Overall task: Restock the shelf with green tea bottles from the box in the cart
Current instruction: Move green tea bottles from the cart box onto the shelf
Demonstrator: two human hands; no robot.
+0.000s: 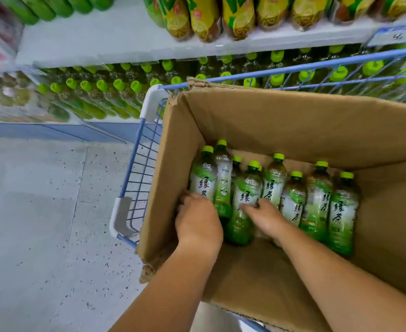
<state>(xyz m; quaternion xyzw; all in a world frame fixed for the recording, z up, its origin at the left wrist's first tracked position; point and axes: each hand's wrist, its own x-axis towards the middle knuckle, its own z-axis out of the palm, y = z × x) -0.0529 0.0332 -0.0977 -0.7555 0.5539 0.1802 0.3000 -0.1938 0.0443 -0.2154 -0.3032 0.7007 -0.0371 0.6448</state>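
Two bare forearms reach from the near side into the box (293,121). Beyond the box runs the shelf (89,37), its lower tier already lined with green-capped tea. Around the box sits the blue wire cart (136,149). Inside the box, toward its left wall, a row of bottles (317,202) lies side by side, caps at the far end and bases nearer the person, so each long axis runs away from the wrists. Whether they stand or lean, I cannot tell. At the box's left wall the left hand (197,219) curls its fingers over the end bottle (203,183). Mid-row, the right hand (266,219) lays fingers across two labels; whether it grips I cannot tell. I'd judge the lift goes base-first, upward.
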